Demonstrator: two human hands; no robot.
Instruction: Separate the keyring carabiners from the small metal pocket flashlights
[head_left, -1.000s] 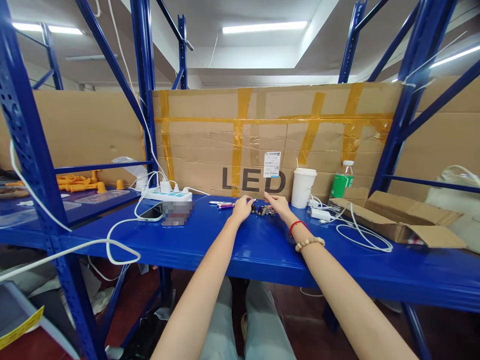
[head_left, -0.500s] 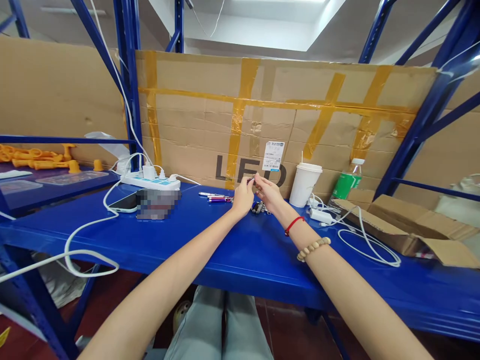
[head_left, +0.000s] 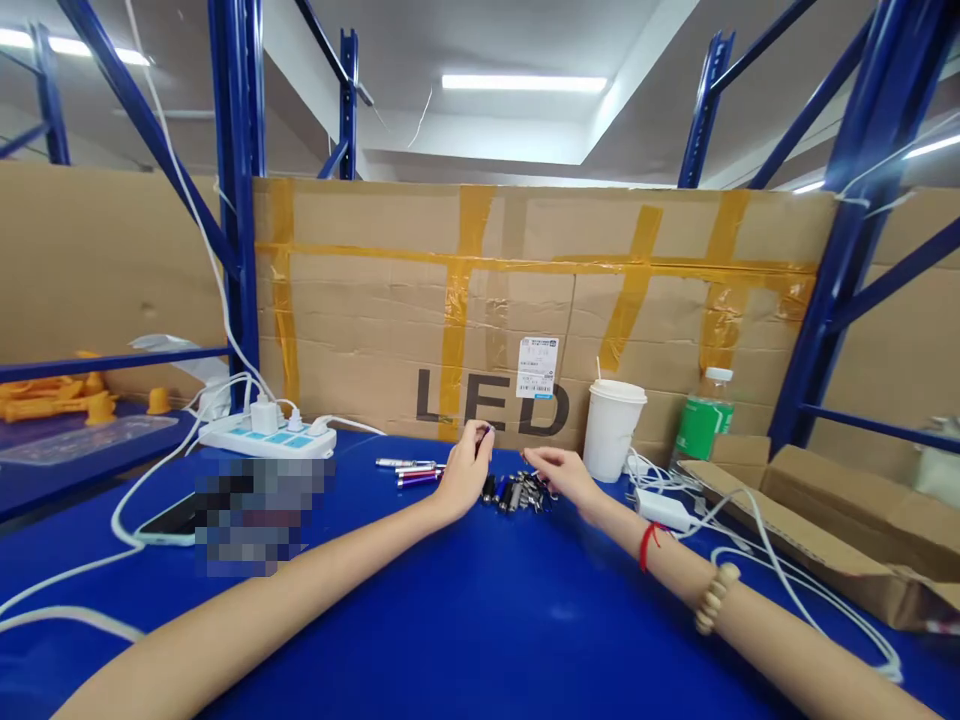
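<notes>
My left hand (head_left: 463, 470) is raised over the blue table with its fingers curled closed. A small dark purple tip shows at the fingertips; most of what it holds is hidden. To its right, my right hand (head_left: 564, 476) has thumb and forefinger pinched together, and whatever is between them is too small to name. Between and below the hands lies a pile of small metal clasps and short dark and blue cylinders (head_left: 519, 491). Just left of my left hand, several slim pen-like sticks (head_left: 411, 472), silver, red and purple, lie side by side.
A white paper cup (head_left: 613, 430) with a straw, a green-labelled bottle (head_left: 705, 418), a white adapter with cables (head_left: 664, 508) and an open cardboard box (head_left: 832, 540) stand right. Left are a power strip (head_left: 266, 436) and a phone (head_left: 169, 520). A cardboard wall (head_left: 360, 320) stands behind.
My hands, which were together at the fingertips, have come apart; the right one has moved right and lower beside the pile. The head view has tilted up.
</notes>
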